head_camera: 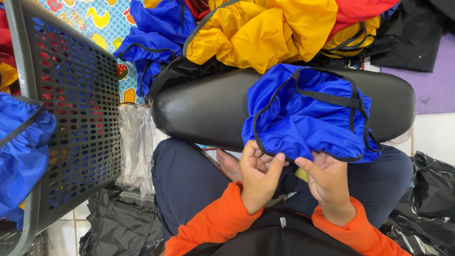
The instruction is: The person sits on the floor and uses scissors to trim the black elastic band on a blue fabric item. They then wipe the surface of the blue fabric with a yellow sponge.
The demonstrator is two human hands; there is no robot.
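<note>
A blue fabric cover (308, 118) with black elastic trim and black straps lies over a black padded cushion (204, 111) in front of me. My left hand (258, 178) pinches the cover's near hem between thumb and fingers. My right hand (327, 182) grips the same hem a little to the right, fingers curled under the cloth. Both arms wear orange sleeves, and my legs in dark blue trousers are crossed below the cushion.
A pile of yellow (260, 33), blue (156, 38) and red (360, 14) covers lies beyond the cushion. A dark perforated plastic basket (71, 118) stands at left with blue fabric (19, 151) in it. Clear plastic bags (135, 147) and black bags (426, 208) lie on the floor.
</note>
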